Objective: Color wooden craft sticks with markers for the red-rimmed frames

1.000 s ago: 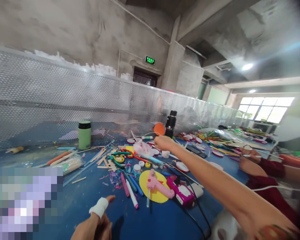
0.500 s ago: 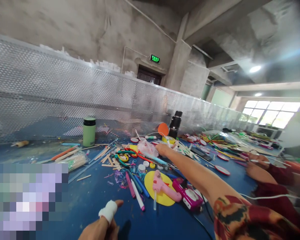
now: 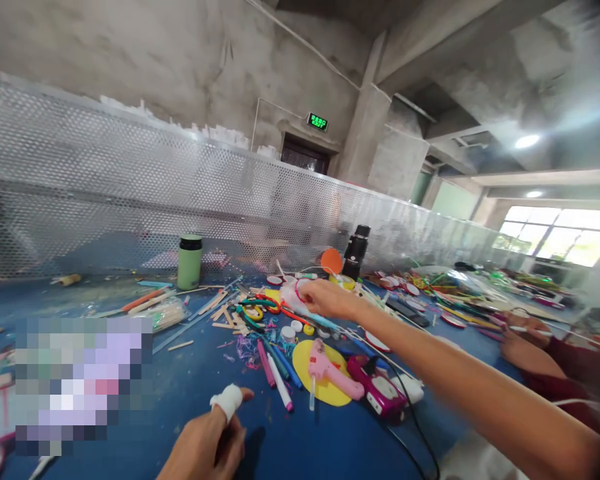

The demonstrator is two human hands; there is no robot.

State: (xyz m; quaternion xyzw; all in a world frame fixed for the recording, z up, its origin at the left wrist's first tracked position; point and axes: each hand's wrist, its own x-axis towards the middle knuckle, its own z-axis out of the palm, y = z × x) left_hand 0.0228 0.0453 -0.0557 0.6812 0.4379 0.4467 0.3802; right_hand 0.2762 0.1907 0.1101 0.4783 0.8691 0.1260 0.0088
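My right hand (image 3: 325, 298) stretches out over the blue table (image 3: 190, 393), fingers curled in a pinch beside a crumpled clear plastic bag (image 3: 291, 293). A thin red-rimmed thing shows at its fingertips, but I cannot make out what they hold. My left hand (image 3: 207, 440) rests at the near edge, its white-bandaged index finger pointing forward and the other fingers folded, with nothing in it. A pink glue gun (image 3: 330, 370) lies on a yellow disc (image 3: 301, 357) between the hands, next to a magenta device (image 3: 377, 392) and several markers (image 3: 279, 380).
A green bottle (image 3: 189, 261) and a black bottle (image 3: 357, 252) stand by the perforated metal partition (image 3: 130, 193). Wooden sticks, scissors, caps and an orange disc (image 3: 331, 260) litter the middle. Another person's hands (image 3: 523, 340) work at the right. A cable (image 3: 415, 427) trails off the device.
My right hand has drawn back from beside the black bottle to the plastic bag, its fingers now pinched. My left hand has stayed put, while the view has swung slightly left.
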